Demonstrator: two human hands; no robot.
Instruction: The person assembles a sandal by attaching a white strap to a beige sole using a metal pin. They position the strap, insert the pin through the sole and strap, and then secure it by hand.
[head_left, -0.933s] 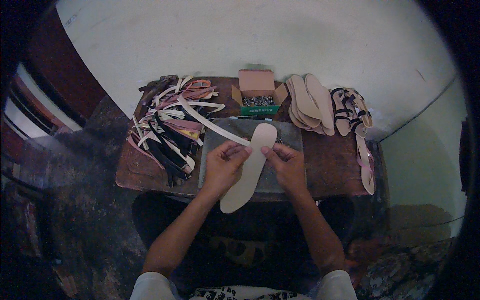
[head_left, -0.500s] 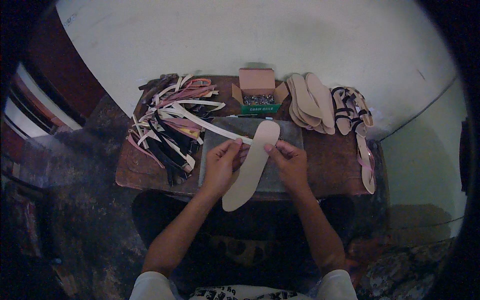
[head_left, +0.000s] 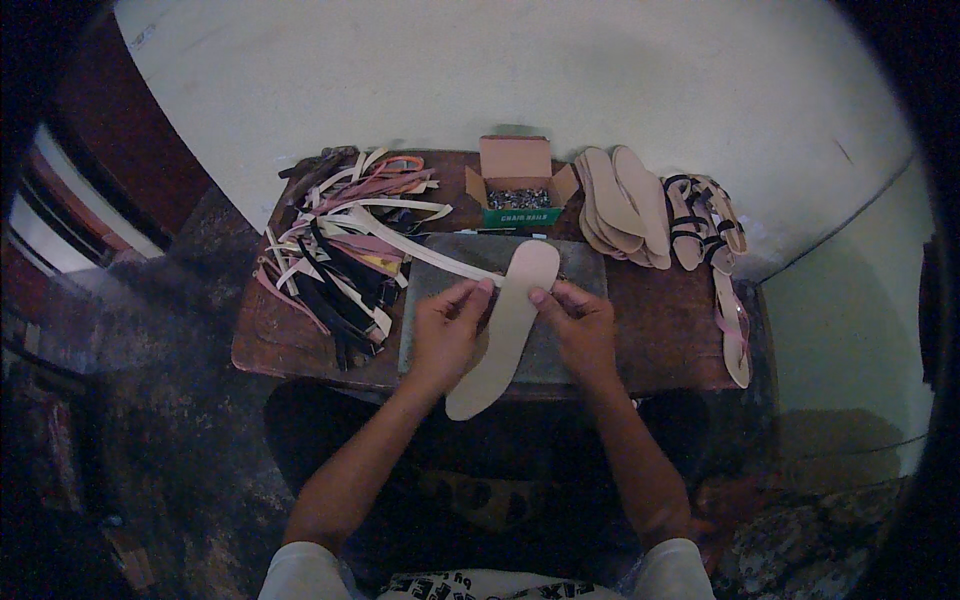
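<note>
Strap (head_left: 435, 256) end invisible behind sole (head_left: 507, 330)

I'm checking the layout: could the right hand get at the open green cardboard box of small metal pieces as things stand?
Probably yes, once it lets go: the right hand grips the flat beige sole-shaped piece, but the box stands open beyond, seemingly unobstructed.

Left grip (head_left: 447, 325) pinches a white strap (head_left: 430, 256); right grip (head_left: 585, 330) holds a pale sole (head_left: 508, 325) (slightly aslant).

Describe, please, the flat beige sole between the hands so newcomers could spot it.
On the dark brown wooden table lies a grey slab. Over it, between left hand and right hand, is the sole. Unlike the stacked beige soles, it has a white strap at its edge.
</note>
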